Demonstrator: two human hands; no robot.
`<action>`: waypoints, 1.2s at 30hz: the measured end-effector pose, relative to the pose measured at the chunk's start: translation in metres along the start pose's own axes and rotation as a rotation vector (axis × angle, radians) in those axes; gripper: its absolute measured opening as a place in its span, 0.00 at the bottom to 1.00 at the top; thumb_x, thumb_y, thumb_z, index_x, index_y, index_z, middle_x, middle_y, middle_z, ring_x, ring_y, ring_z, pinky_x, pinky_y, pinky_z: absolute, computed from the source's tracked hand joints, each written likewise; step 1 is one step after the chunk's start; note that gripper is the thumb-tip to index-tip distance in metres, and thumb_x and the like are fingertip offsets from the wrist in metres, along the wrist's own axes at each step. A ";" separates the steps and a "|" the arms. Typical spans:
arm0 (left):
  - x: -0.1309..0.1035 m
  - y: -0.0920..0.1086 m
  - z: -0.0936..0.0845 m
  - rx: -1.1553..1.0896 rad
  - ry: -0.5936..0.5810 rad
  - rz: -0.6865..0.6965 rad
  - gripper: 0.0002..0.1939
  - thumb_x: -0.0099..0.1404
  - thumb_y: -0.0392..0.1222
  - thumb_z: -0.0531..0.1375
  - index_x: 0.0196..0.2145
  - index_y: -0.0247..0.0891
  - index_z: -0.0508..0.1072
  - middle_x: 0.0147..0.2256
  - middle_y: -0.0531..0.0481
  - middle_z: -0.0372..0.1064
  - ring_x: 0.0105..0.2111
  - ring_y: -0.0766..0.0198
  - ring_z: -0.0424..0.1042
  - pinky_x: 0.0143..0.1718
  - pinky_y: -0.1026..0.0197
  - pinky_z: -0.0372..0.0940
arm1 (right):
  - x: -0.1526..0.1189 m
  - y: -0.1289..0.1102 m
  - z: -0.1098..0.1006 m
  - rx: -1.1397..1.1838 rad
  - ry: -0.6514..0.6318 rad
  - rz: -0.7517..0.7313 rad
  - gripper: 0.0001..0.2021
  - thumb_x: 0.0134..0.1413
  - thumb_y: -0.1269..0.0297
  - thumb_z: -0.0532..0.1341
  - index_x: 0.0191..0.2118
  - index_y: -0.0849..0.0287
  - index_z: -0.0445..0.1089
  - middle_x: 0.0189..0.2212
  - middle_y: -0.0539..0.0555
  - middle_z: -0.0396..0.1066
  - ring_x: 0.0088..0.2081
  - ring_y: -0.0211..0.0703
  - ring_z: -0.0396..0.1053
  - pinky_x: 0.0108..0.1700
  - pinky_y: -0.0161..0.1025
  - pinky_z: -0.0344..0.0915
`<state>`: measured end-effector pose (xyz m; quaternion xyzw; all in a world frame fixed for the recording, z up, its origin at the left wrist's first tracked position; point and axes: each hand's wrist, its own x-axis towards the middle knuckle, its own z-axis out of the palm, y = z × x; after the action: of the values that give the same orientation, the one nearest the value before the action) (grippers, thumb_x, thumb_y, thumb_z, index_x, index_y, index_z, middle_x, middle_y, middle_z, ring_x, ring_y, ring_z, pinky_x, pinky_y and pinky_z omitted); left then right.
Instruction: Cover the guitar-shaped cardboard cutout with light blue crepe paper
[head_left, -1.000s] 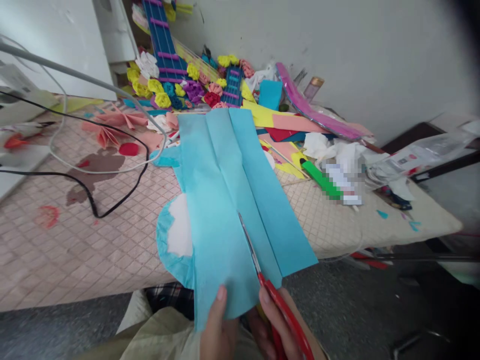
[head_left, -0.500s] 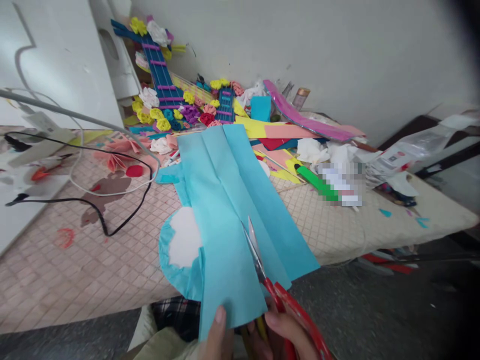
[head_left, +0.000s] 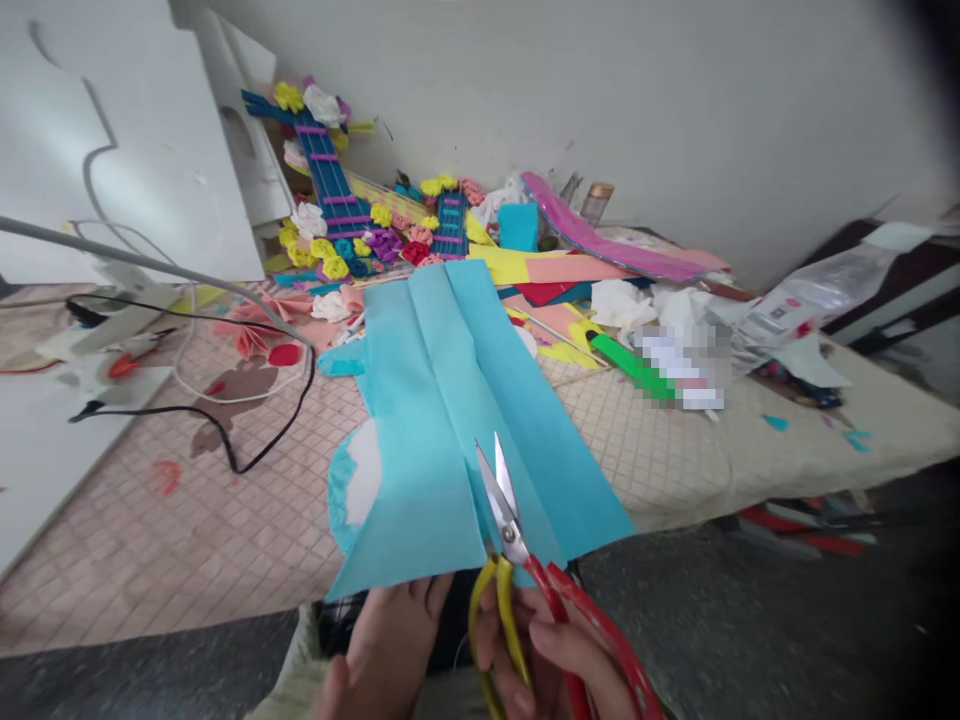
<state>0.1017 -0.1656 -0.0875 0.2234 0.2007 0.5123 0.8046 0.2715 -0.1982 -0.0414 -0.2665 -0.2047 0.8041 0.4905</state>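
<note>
The right hand [head_left: 577, 652] is curled round red-handled scissors [head_left: 510, 535], their pointed, shiny metal blades spread over the creased, matte blue sheet [head_left: 420, 450] ahead of both hands; a tool with curved yellow handles [head_left: 508, 608] is also among its fingers. The left hand [head_left: 394, 630] lies open, thumb apart, at the sheet's near edge, fingertips hidden

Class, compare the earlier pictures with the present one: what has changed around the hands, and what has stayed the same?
The left hand has shifted left, its thumb now off the blue paper. The paper's near left corner has swung left, hiding more of the white piece. The red scissors have opened from nearly shut, and the yellow handles show more. The right hand still holds the red scissors.
</note>
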 end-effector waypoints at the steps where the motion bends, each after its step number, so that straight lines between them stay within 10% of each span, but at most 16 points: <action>1: -0.002 0.003 -0.001 -0.041 -0.050 0.041 0.33 0.51 0.65 0.57 0.52 0.48 0.67 0.56 0.51 0.61 0.60 0.48 0.49 0.62 0.47 0.42 | -0.001 -0.001 0.001 0.000 -0.008 -0.001 0.17 0.51 0.54 0.61 0.41 0.62 0.63 0.31 0.57 0.70 0.21 0.31 0.61 0.26 0.33 0.60; 4: -0.005 0.023 -0.001 -0.147 -0.174 -0.019 0.29 0.59 0.63 0.49 0.53 0.49 0.67 0.56 0.54 0.60 0.62 0.54 0.45 0.63 0.50 0.38 | -0.006 0.000 -0.001 -0.011 -0.027 0.016 0.19 0.50 0.52 0.61 0.42 0.62 0.62 0.32 0.58 0.70 0.22 0.32 0.62 0.27 0.33 0.59; 12: 0.025 0.082 0.012 -0.061 -0.054 -0.400 0.25 0.59 0.55 0.56 0.51 0.42 0.69 0.49 0.45 0.69 0.55 0.47 0.60 0.56 0.47 0.54 | -0.021 0.009 -0.021 -0.062 -0.065 0.179 0.22 0.42 0.48 0.65 0.35 0.62 0.64 0.32 0.57 0.70 0.27 0.33 0.63 0.29 0.31 0.58; 24: 0.115 0.087 0.065 0.376 0.477 -0.554 0.06 0.57 0.32 0.57 0.33 0.31 0.73 0.23 0.48 0.75 0.24 0.59 0.74 0.39 0.57 0.66 | -0.031 -0.022 -0.008 -0.192 0.121 0.135 0.19 0.43 0.45 0.63 0.36 0.55 0.69 0.33 0.53 0.68 0.34 0.39 0.68 0.34 0.36 0.64; 36: 0.130 0.088 0.065 0.260 0.302 -0.546 0.18 0.60 0.37 0.56 0.47 0.26 0.68 0.31 0.41 0.76 0.41 0.49 0.73 0.51 0.47 0.60 | -0.015 0.005 -0.023 -0.336 0.111 -0.028 0.24 0.44 0.43 0.62 0.42 0.55 0.64 0.33 0.55 0.69 0.20 0.30 0.54 0.22 0.33 0.50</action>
<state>0.1244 -0.0240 0.0029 0.1838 0.4336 0.2751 0.8382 0.2881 -0.2126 -0.0588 -0.3858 -0.3124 0.7356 0.4609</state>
